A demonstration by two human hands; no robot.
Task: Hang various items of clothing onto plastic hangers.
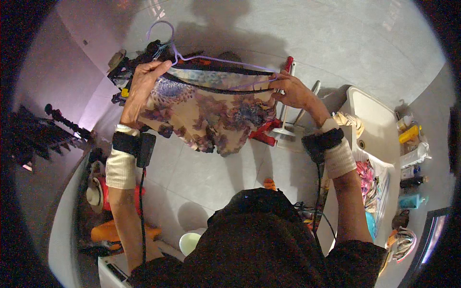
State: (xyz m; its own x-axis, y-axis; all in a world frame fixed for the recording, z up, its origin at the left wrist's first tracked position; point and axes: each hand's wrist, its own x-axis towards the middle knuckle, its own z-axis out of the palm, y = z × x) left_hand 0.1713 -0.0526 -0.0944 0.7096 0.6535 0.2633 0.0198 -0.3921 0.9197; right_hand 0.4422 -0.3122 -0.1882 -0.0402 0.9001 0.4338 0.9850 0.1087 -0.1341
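Observation:
A patterned garment (216,115) with a black-edged waistband is stretched between my two hands, its wavy lower edge hanging over the floor. My left hand (147,77) pinches the waistband's left end, close to the neck of a lilac wire hanger (223,62). At the other end, my right hand (293,89) grips the garment's edge together with the right corner of the hanger. The hanger's hook points up above my left hand. One arm of the hanger runs above the band; another length of it shows inside the waist opening.
A white sink (378,126) stands at the right, with a striped cloth over its rim and colourful clothes (365,180) on its ribbed washboard. Bottles line a shelf beyond. Red-and-white long-handled tools (284,118) stand behind the garment. A pale bucket (189,244) is at lower left.

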